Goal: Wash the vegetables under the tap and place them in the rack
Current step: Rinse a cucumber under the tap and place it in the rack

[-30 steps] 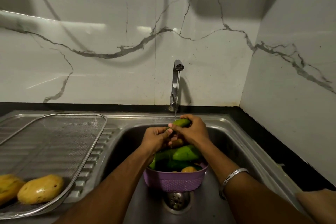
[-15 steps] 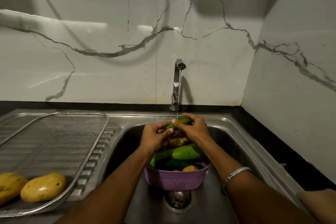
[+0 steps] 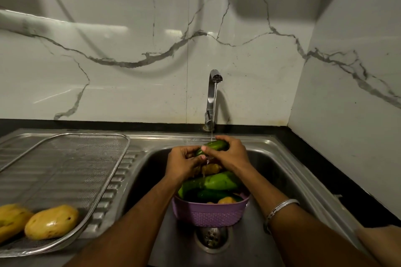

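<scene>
Two mangoes [image 3: 51,222] lie in the rack [image 3: 65,171] at left. Your left hand [image 3: 183,163] and right hand [image 3: 231,155] both grip the cucumber [image 3: 213,146], held under the tap [image 3: 211,97] above the basket [image 3: 209,212].

The sink [image 3: 280,158] before me is brushed steel, dully shiny, as is the tap [image 3: 210,97]. At lower left my rack [image 3: 71,171] is fine wire mesh. The basket [image 3: 208,212] is matt purple woven-look plastic. The wall [image 3: 130,71] is glossy veined marble; the cucumber [image 3: 214,146] gleams wet.
</scene>
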Motion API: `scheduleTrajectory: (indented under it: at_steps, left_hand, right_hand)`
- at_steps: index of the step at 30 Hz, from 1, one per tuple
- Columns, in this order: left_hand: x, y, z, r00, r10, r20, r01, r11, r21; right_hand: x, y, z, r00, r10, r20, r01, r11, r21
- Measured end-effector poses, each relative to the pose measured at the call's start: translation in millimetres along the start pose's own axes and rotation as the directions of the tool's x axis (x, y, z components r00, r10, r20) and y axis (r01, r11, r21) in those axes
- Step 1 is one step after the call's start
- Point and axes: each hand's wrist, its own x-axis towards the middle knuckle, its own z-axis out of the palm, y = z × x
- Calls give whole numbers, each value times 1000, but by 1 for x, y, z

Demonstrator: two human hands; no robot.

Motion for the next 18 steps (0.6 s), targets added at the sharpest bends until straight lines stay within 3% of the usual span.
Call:
scheduleTrajectory:
  at_steps: [2,7,12,15,18]
  left_hand:
    - [0,0,-1,1000,3,-11,-3,1000,17]
    - [2,0,-4,999,-16,-48,20,997,69]
    - [1,0,-5,999,-6,-40,11,993,120]
    - [-1,2,-2,999,43,15,-45,982,183]
    - [-4,5,6,997,44,56,-51,991,123]
  right_hand:
    - [-2,-1,1,999,-32,5,32,999,-28]
    - [-3,-6,-4,993,45,106,-70,967,247]
    - [-3,-5,-4,974,100,205,-160,939,305]
    - [-5,-4,2,990,74,122,-101,967,235]
    - [-8,-4,7,1000,-13,6,13,999,49]
